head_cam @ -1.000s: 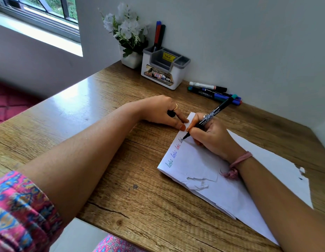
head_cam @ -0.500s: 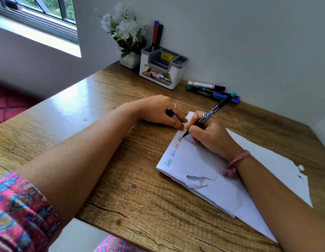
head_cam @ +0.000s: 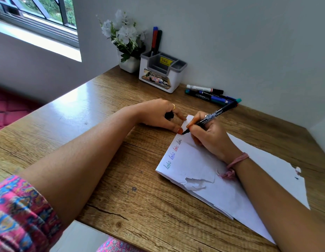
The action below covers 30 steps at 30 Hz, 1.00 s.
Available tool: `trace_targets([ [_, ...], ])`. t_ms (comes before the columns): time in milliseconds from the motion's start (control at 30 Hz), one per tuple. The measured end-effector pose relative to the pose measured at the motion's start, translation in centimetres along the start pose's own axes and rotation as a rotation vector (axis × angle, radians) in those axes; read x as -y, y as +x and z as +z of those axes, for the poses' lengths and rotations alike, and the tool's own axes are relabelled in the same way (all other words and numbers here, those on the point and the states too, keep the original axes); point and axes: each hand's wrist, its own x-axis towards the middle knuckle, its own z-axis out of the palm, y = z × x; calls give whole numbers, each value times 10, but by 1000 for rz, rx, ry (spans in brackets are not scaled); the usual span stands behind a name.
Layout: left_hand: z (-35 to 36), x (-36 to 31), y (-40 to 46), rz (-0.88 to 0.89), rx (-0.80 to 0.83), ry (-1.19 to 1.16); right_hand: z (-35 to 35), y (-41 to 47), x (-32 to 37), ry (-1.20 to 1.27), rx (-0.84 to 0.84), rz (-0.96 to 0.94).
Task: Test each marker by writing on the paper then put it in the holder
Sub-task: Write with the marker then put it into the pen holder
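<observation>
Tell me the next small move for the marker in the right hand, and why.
Probably lift the black marker off the paper and recap it: its tip sits just past a fourth written word, and the left hand holds what looks like its cap.

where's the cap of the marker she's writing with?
Head view: the black cap is held in the left hand, resting on the table just left of the paper's top corner.
</observation>
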Motion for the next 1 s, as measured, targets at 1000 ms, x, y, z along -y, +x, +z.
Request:
trace_targets([
  [1000, -6, 4, -14, 39, -44, -623, -2, -2, 4, 8, -161, -1],
])
